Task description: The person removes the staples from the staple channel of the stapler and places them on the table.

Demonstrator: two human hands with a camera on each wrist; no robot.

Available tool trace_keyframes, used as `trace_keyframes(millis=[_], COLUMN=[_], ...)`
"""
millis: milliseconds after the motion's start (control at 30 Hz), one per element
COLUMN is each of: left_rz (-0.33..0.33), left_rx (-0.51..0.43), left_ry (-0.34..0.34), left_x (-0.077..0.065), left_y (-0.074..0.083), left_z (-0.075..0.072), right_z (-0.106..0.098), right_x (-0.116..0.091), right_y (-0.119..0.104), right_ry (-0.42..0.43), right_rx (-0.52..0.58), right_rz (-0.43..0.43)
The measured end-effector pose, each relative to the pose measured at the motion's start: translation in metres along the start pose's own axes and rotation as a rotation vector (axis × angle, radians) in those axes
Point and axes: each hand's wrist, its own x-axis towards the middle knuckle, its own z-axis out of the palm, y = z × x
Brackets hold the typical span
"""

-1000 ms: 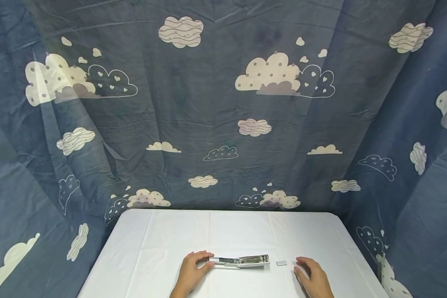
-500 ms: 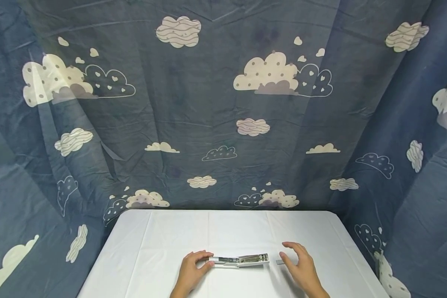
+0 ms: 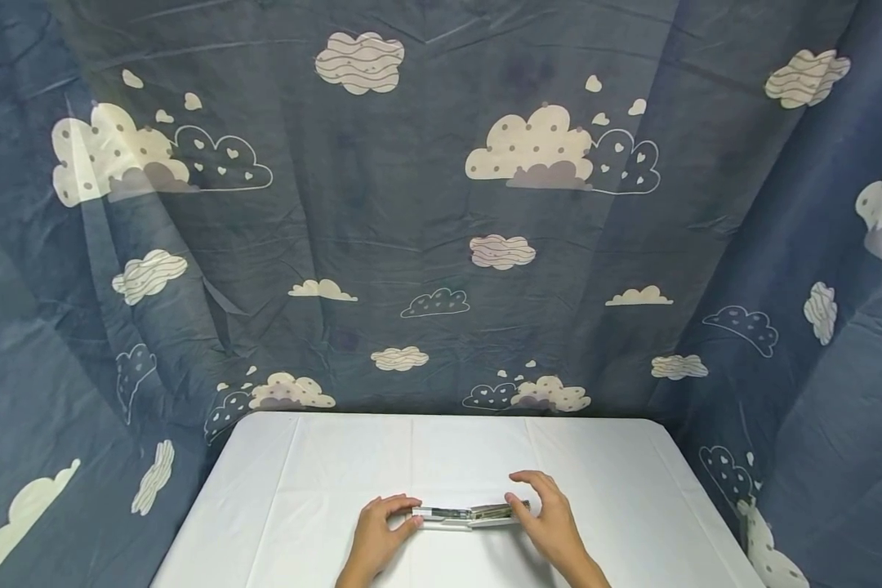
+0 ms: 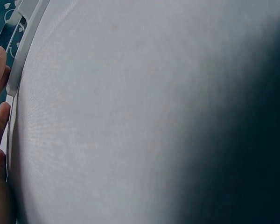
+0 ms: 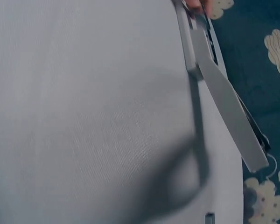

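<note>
Left hand (image 3: 375,531) grasps one end of what I take for a white stapler (image 3: 485,514), thumb on one side, fingers on the other. From there the stapler reaches across to the right hand (image 3: 554,527), its two halves swung apart at a hinge between the hands. The half nearer the right hand tilts up off the worktop (image 3: 301,457), shadow beneath.

Right hand holds nothing that I see; thumb and forefinger parted, hovering at the raised end. Cannot tell from here whether the thumb touches it.

Small grey strip (image 5: 210,218) lies on the worktop beyond the raised end, apart from the stapler. My head view loses it, probably behind the right hand.

Progress, my judgement: unfolding and steadying done; the strip sits outside the stapler, so that part remains. Whether the inside already carries staples, I cannot tell.
</note>
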Motion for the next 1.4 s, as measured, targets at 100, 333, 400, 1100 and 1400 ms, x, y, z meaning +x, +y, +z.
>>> trace_keyframes(millis=[100, 333, 400, 1100, 1400], left_rz=[0.009, 0.003, -0.001, 0.028, 0.042], left_rx=[0.001, 0.011, 0.01, 0.017, 0.017], left_ry=[0.005, 0.003, 0.005, -0.005, 0.005], left_x=[0.0, -0.001, -0.001, -0.002, 0.0], left_y=[0.0, -0.001, -0.001, -0.005, -0.004], left_z=[0.0, 0.001, 0.001, 0.0, 0.001], right_z=[0.012, 0.032, 0.038, 0.084, 0.1], right_x=[-0.001, -0.001, 0.0, -0.004, -0.01], right_y=[-0.006, -0.019, -0.021, -0.032, -0.039], right_ry=[-0.022, -0.05, -0.053, -0.174, -0.204], right_rx=[0.016, 0.019, 0.014, 0.041, -0.02], right_rz=[-0.001, -0.033, -0.043, -0.107, -0.222])
